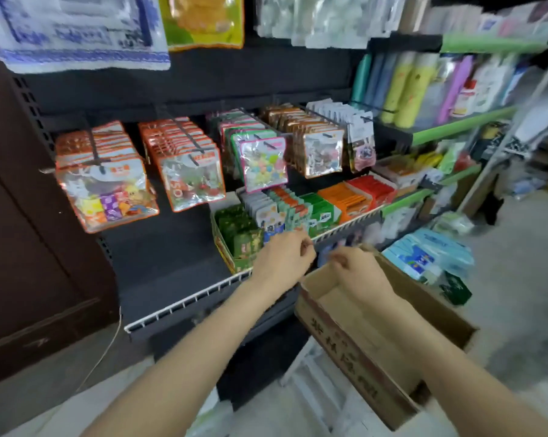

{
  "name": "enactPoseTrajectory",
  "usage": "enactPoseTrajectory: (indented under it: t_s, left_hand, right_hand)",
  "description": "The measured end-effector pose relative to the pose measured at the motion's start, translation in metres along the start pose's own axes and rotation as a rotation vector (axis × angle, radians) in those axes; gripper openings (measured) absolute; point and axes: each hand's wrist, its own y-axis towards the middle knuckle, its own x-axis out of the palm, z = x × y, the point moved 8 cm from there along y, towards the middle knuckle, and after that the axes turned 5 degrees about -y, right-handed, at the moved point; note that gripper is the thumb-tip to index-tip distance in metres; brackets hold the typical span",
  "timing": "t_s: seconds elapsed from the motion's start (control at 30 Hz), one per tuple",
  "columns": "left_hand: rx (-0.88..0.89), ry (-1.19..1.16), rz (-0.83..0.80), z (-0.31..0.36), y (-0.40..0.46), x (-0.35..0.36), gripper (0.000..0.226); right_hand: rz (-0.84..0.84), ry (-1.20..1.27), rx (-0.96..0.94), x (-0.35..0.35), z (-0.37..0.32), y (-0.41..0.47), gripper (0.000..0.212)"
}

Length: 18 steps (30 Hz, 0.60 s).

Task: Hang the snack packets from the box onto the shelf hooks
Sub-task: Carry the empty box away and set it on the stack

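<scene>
Both hands, left hand (283, 258) and right hand (358, 269), hover with curled fingers above the cardboard box (389, 345); whether either grip holds a packet I cannot tell. Next, I judge, a packet must be lifted toward the shelf hooks (190, 137) above the box.

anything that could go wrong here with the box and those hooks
The cardboard box sits tilted below the shelf edge on what looks like a white stool; reaching in could tip it. The hooks holding the orange packets look full to the tip, so another packet might slip off. Both hands are blurred.

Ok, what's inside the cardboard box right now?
The cardboard box shows only bare brown inner walls; the right hand and forearm cover its far end and part of its floor.
</scene>
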Motion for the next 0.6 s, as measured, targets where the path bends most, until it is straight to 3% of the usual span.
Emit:
enactPoseTrajectory:
  t_s: [0.17,0.3,0.5,0.57,0.6]
  left_hand:
    - [-0.031,0.095,-0.304,-0.004,-0.010,0.135,0.034]
    - [-0.014,0.274,-0.561,-0.019,-0.031,0.228,0.044]
    - [-0.021,0.579,-0.640,-0.031,-0.044,0.286,0.040]
    - [-0.022,0.643,-0.597,-0.028,-0.041,0.287,0.030]
    - [-0.011,0.647,-0.577,-0.024,-0.039,0.287,0.025]
  right_hand:
    - [-0.201,-0.013,0.219,0.052,0.127,-0.045,0.025]
    - [-0.434,-0.047,0.275,0.096,0.185,-0.084,0.037]
    - [-0.655,0.013,0.276,0.122,0.210,-0.125,0.074]
    - [-0.702,-0.021,0.220,0.126,0.210,-0.132,0.071]
    - [-0.701,-0.036,0.190,0.127,0.211,-0.134,0.058]
